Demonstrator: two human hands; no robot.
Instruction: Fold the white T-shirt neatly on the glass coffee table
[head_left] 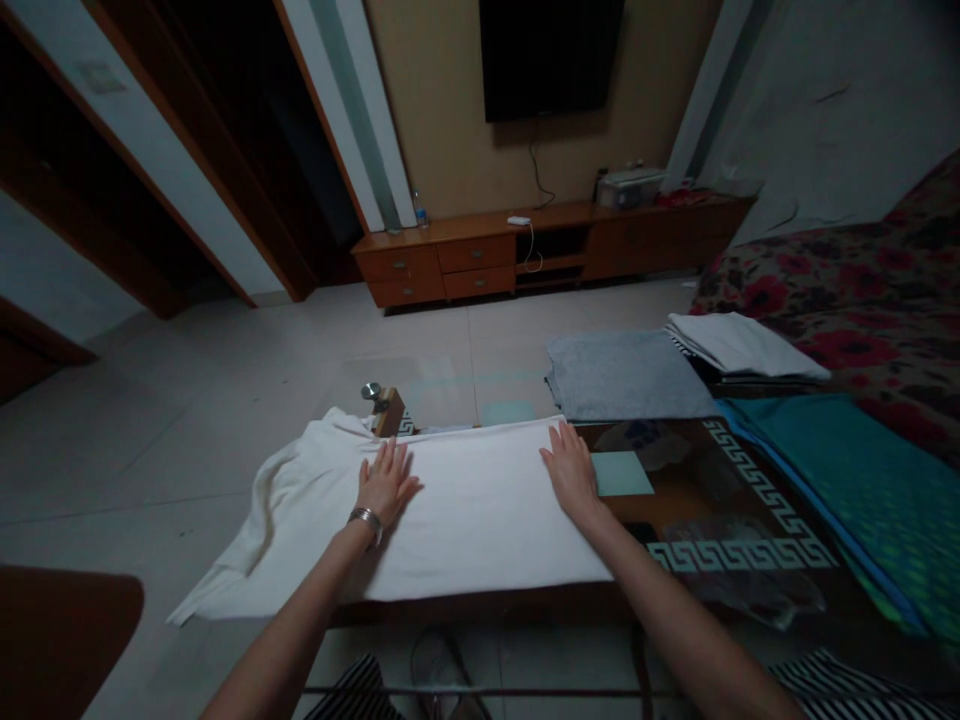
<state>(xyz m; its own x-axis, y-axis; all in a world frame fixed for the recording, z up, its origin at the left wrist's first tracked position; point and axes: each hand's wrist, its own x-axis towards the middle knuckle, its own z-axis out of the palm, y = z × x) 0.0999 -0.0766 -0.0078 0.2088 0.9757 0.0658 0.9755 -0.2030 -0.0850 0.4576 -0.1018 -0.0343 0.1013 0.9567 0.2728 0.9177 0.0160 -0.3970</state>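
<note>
A white cloth garment point(480, 510) lies spread across the glass-topped table, smooth in the middle. Its left part is rumpled and hangs over the table's left end. My left hand point(385, 487) rests flat on the cloth left of centre, fingers spread, a silver bracelet on the wrist. Near the cloth's far right corner, my right hand point(571, 468) lies flat with its fingers stretched out. Neither hand grips anything. Just beyond the cloth's far edge sits a folded grey cloth point(626, 375), to the right of my right hand.
Folded teal fabric point(862, 480) covers the table's right end. A folded white garment point(746, 345) lies behind it, by a floral sofa point(847, 290). A patterned glass tabletop point(739, 555) shows at right. Across the room stand a wooden TV cabinet point(476, 268) and a wall-mounted television point(553, 60).
</note>
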